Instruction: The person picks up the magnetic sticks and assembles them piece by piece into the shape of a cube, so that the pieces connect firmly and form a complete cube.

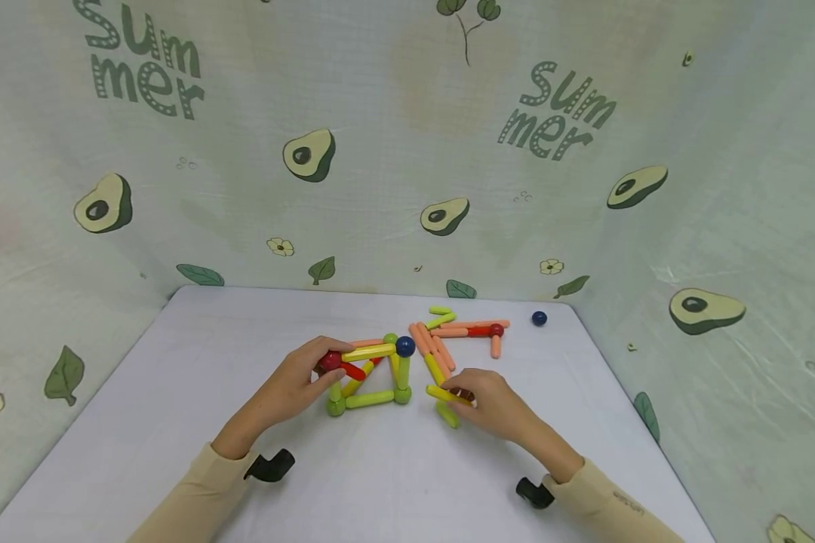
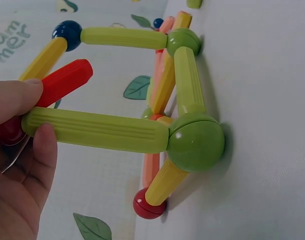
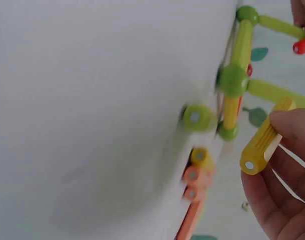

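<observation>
My left hand grips a red ball at an upper corner of a frame of magnetic rods and balls. A short red rod sticks out from beside the thumb, and a fingertip touches an upright green rod. A yellow rod joins that corner to a dark blue ball. Green balls form corners on the table. My right hand pinches a loose yellow magnetic rod between thumb and fingers, right of the frame; its round end magnet shows in the right wrist view.
Salmon rods lie right of the frame with a yellow rod and a light green rod. Behind them are a red ball joined to rods and a lone blue ball. A printed cloth hangs behind the table.
</observation>
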`<state>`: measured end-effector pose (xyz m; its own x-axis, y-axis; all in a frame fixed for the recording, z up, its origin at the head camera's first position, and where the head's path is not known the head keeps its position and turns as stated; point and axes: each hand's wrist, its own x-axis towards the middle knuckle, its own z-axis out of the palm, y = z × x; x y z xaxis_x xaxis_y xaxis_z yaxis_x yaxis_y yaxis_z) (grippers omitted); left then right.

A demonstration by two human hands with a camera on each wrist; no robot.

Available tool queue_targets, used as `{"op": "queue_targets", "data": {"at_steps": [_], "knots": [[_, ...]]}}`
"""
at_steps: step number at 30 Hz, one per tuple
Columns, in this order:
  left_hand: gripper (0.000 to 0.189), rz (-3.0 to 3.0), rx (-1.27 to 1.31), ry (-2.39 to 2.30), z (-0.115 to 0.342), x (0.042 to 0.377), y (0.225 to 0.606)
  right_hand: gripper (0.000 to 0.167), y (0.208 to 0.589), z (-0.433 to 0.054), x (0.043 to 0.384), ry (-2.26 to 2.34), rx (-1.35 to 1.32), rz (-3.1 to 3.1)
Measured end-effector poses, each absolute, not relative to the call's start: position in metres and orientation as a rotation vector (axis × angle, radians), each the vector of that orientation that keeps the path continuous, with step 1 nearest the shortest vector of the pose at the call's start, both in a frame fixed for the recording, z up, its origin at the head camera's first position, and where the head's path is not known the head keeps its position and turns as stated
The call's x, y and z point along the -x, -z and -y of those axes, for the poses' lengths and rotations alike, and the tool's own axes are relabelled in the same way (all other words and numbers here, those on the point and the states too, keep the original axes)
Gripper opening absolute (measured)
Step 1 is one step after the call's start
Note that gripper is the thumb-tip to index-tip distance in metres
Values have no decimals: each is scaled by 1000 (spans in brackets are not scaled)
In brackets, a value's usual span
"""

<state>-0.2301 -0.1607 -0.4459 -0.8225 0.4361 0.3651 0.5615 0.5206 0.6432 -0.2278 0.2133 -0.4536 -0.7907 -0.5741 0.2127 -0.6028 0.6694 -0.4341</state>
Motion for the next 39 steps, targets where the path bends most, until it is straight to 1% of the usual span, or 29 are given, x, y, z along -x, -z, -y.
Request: {"op": "queue_targets", "data": {"at_steps": [7,13,18,26,31,39], "knots": [[48,2585,851,1180,162,231,452,28,460,-144,222,-871,-1021,2684],[47,2563,892,1182,161,231,451,25,461,-115,220,-844,-949,2656],[47,2563,899,1179,160,231,446,24,460,-108,221,-836,-870,2665],[46,2561,903,1185,160,231,446,26,459,-109,221,-899,-834,2700],[46,2564,890,1182,161,230,445,30,460,-112,222,-1006,-858,2715],[46,2566,884,1173,162,231,446,24,466,-118,225,-1236,-926,2771]]}}
